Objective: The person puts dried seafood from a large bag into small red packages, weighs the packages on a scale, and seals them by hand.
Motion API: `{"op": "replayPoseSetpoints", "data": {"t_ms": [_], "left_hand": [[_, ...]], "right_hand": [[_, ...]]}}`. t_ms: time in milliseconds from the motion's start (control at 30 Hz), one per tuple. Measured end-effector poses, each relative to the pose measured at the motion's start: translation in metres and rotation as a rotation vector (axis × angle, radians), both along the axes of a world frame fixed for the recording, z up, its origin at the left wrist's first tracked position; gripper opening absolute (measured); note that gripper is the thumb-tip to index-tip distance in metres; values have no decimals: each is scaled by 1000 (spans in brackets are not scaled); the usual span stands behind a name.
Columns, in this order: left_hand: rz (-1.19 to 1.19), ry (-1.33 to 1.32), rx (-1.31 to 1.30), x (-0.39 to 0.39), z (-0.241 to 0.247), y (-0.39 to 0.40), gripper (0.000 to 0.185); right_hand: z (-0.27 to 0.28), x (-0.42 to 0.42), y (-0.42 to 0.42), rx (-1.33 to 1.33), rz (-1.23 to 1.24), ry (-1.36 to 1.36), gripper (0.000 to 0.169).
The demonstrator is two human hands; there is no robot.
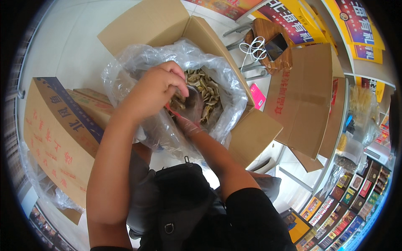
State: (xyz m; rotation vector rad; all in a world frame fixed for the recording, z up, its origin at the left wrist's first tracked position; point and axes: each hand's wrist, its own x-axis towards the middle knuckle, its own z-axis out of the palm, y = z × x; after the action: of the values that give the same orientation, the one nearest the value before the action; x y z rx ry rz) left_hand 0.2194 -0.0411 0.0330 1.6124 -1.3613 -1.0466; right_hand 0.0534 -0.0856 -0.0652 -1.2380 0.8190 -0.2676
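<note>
An open cardboard box [205,34] lined with a large clear plastic bag [234,78] stands before me. Inside lie many dried, brownish-yellow shell-shaped pieces [205,88], which look like dried oysters or similar seafood. My left hand [166,83] is over the box, fingers curled and pinching the edge of a smaller clear plastic bag or container [193,105] with a red edge. My right hand [187,124], in a thin clear glove, reaches into the lined box beside that red edge. Its fingers are mostly hidden, so its grip cannot be made out.
A wooden-topped stool [273,31] at the upper right holds a phone [276,47] and a white cable [256,50]. Printed cartons [56,135] stand at left, an open carton [298,103] at right. A pink packet [257,95] lies on the floor. Shelves of packaged goods [348,194] line the right side.
</note>
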Motion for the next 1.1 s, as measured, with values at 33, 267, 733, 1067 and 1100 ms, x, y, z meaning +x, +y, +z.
{"op": "replayPoseSetpoints", "data": {"t_ms": [33,267,733,1067,1100], "left_hand": [[0,-21,16,0,-8,1,43],[132,-115,-4,-11,-16,-6,53],[217,25,88,12,-31,8,60],[7,69,134,-39,-45,-12,55],[6,79,178,-39,-48,-13,54]], "right_hand": [[-8,1,-1,92,-33,-60,56],[-54,-9,-8,290,-103,-190,65],[71,-85,-67,-209,-13,385,60],[105,-67,-66,-229,-113,-30,62],[99,-66,-65,-398,-16,15,62]]}}
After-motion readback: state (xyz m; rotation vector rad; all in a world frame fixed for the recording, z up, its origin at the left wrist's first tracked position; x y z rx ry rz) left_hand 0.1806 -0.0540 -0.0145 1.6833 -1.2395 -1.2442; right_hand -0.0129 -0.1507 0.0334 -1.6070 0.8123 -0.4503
